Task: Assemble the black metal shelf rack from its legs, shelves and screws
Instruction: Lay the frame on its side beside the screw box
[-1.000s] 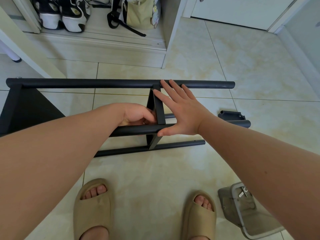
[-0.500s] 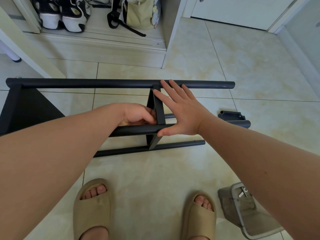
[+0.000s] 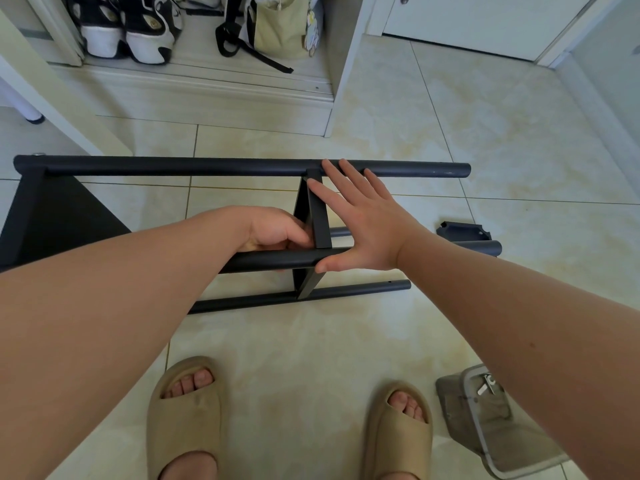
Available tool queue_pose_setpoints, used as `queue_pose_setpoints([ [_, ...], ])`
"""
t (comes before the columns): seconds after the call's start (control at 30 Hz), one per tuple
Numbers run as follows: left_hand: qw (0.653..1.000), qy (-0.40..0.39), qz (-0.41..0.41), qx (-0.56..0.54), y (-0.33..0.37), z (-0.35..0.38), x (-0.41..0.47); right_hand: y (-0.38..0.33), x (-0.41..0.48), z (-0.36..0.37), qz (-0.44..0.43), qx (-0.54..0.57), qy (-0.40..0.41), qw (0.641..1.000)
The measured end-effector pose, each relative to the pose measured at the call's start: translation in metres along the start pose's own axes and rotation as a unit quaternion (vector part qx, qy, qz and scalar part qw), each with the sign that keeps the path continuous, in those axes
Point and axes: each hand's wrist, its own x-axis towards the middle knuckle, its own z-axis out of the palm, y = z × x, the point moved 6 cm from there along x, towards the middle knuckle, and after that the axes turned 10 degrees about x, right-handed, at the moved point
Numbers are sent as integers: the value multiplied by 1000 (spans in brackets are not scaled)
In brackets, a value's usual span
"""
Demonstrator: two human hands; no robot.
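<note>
On the tiled floor (image 3: pixel 450 140), the half-built black rack (image 3: pixel 207 166) is laid on its side, with its tube legs running left to right. A far leg (image 3: pixel 415 169) is seen raised at the top, a near leg (image 3: pixel 270 261) is raised below it, and a low leg (image 3: pixel 346 292) is rested on the tiles closest to the feet. A middle shelf (image 3: pixel 320 220) is seen edge-on between the far leg and the near leg, its lower corner reaching down to the low leg. An end shelf (image 3: pixel 59 216) is fixed at the left ends of the legs. The right hand (image 3: pixel 360 220) is laid flat against the right face of the middle shelf, fingers straight and spread, fingertips over the far leg, thumb along the near leg. The left hand (image 3: pixel 277 230) is held at the left face of the middle shelf just above the near leg, fingers curled; whether anything is pinched cannot be told, since the fingertips are hidden by the shelf edge. A small black bracket (image 3: pixel 464 232) is left on the tiles beyond the right ends of the legs. A clear plastic box (image 3: pixel 485 431) with metal hardware (image 3: pixel 485 388) inside is placed near the right slipper (image 3: pixel 398 431); a left slipper (image 3: pixel 187 410) is worn too. Sneakers (image 3: pixel 128 29) and a bag (image 3: pixel 280 26) are stored in a cabinet (image 3: pixel 343 64) behind the rack.
</note>
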Motion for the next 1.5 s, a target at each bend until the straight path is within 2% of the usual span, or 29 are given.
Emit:
queue_pose_setpoints([
  [0.13,999,-13,21,-32,2,1,-1,0,0,0,-1,-1,-1,1000],
  [0.23,999,-20,7,-44,2,2,-1,0,0,0,-1,-1,-1,1000],
  [0.4,1000,-8,-30,3,0,3,-2,0,0,0,-1,2,-2,1000],
  [0.7,999,8,26,-19,2,0,-1,0,0,0,3,4,-7,1000],
  [0.97,999,5,34,-14,2,-2,2,1,0,0,-2,3,-4,1000],
  [1.1,998,1,16,-53,5,1,-2,2,0,1,-3,3,-1,1000],
  [1.17,995,94,12,1,7,-8,-3,3,0,1,0,8,0,1000],
  [1.2,983,167,11,80,9,-15,-5,3,-1,1,2,13,1,1000],
  [1.27,917,311,22,250,17,-23,-18,3,-6,4,10,30,5,999],
  [1.3,887,351,39,297,23,-22,-27,2,-10,5,19,46,7,999],
  [1.37,869,358,61,336,26,-16,-41,1,-20,11,50,86,3,995],
  [1.5,873,258,21,413,21,-2,-60,0,-37,15,124,131,-9,984],
])
